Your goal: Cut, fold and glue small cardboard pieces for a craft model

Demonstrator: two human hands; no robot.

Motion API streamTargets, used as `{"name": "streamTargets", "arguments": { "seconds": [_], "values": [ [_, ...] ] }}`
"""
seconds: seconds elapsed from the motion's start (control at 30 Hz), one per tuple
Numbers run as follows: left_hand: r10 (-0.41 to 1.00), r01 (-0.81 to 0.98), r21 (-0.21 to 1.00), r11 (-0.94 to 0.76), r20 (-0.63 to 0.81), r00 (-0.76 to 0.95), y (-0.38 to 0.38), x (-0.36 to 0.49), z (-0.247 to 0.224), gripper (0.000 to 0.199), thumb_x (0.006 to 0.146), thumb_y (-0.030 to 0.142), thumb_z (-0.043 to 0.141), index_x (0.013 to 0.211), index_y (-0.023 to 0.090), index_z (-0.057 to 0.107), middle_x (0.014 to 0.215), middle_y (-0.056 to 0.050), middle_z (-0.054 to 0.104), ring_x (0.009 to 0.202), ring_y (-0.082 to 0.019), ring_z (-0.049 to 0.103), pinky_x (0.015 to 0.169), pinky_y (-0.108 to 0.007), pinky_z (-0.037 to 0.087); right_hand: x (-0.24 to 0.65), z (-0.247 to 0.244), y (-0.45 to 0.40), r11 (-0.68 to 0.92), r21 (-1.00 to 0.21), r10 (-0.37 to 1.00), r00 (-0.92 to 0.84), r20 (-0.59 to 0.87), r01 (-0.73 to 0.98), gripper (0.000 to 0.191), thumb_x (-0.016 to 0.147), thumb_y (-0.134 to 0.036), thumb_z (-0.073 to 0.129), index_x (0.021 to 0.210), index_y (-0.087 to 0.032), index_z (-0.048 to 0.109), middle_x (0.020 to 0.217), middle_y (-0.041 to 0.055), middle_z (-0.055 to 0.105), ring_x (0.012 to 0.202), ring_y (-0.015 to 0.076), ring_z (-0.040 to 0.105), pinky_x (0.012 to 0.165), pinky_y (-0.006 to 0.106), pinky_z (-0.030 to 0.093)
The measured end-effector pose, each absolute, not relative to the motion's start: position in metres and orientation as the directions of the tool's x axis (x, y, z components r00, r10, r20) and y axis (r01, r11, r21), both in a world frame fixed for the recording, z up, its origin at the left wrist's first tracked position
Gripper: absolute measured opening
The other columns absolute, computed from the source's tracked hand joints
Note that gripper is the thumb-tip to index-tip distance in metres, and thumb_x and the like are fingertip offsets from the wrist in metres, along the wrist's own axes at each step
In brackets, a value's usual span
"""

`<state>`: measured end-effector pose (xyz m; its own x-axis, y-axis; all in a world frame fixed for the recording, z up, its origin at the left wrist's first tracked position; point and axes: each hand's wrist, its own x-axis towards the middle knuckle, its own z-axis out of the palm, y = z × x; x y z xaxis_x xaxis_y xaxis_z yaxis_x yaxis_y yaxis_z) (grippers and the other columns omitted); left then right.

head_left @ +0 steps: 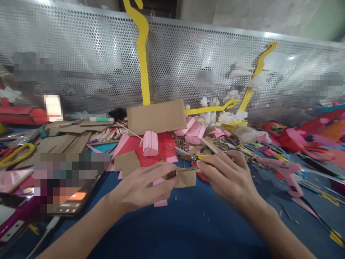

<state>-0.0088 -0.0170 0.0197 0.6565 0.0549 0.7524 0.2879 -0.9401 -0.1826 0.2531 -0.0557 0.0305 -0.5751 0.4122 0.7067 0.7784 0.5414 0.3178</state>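
Low in the middle, my left hand (147, 187) pinches a small folded piece of brown cardboard (186, 178) at its left end. My right hand (229, 176) is closed on a thin grey blade (191, 168), which lies along the cardboard's top edge; its handle is hidden by my fingers. Just beyond my hands lie scissors (185, 153) with open metal blades. A small pink paper box (150, 144) stands on red paper behind my left hand, and a flat cardboard piece (127, 163) lies beside it.
A large cardboard box (156, 117) with a yellow paper strip (142, 54) stands at the back, before a perforated metal panel (88, 54). A phone (78, 196) with a cable lies left, a pink glue gun (289, 172) right. Yellow-handled scissors (20, 154) lie far left.
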Motion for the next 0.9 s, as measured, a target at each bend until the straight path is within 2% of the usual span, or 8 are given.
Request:
{"name": "streamTargets", "arguments": {
  "seconds": [0.13,0.4,0.63,0.77,0.9],
  "values": [
    [0.038,0.27,-0.183,-0.945,0.761,0.648,-0.015,-0.009,0.016,0.016,0.097,0.007,0.056,0.105,0.015,0.066,0.104,-0.009,0.073,0.095,-0.017,0.073,0.08,-0.027,0.066,0.254,0.031,-0.056,0.536,0.325,0.421,-0.581,0.697,0.779,0.013,0.1,-0.008,0.06,0.102,-0.02,0.065,0.096,0.0029,0.077,0.08,0.0178,0.068,0.083,0.038,0.038],
    [0.021,0.258,-0.192,-0.947,0.765,0.644,-0.013,-0.01,0.016,0.014,0.096,0.007,0.057,0.106,0.013,0.065,0.104,-0.01,0.072,0.096,-0.018,0.072,0.076,-0.027,0.066,0.255,0.032,-0.056,0.532,0.318,0.429,-0.573,0.698,0.785,0.013,0.1,-0.009,0.06,0.1,-0.02,0.064,0.096,0.0024,0.077,0.079,0.0175,0.068,0.083,0.038,0.037],
    [0.06,0.265,-0.154,-0.952,0.754,0.654,-0.015,-0.011,0.015,0.015,0.096,0.007,0.058,0.107,0.014,0.066,0.106,-0.009,0.072,0.098,-0.018,0.072,0.08,-0.024,0.064,0.256,0.034,-0.056,0.534,0.297,0.428,-0.556,0.712,0.792,0.014,0.103,-0.012,0.056,0.098,-0.021,0.064,0.097,0.0019,0.078,0.08,0.0172,0.068,0.082,0.038,0.035],
    [0.093,0.278,-0.121,-0.953,0.756,0.648,-0.014,-0.012,0.013,0.016,0.096,0.007,0.058,0.106,0.017,0.067,0.108,-0.008,0.072,0.093,-0.014,0.072,0.076,-0.019,0.064,0.258,0.035,-0.055,0.516,0.316,0.422,-0.557,0.715,0.796,0.014,0.102,-0.011,0.057,0.097,-0.021,0.065,0.095,0.0013,0.078,0.079,0.0171,0.067,0.083,0.038,0.036],
    [0.07,0.279,-0.135,-0.951,0.783,0.618,-0.012,-0.017,0.008,0.022,0.094,0.008,0.062,0.113,0.017,0.068,0.116,-0.008,0.071,0.098,-0.015,0.073,0.084,-0.024,0.065,0.263,0.037,-0.052,0.471,0.337,0.442,-0.548,0.71,0.815,0.015,0.102,-0.011,0.058,0.097,-0.022,0.067,0.094,0.0015,0.077,0.079,0.0179,0.066,0.083,0.039,0.034]
  ]
}}
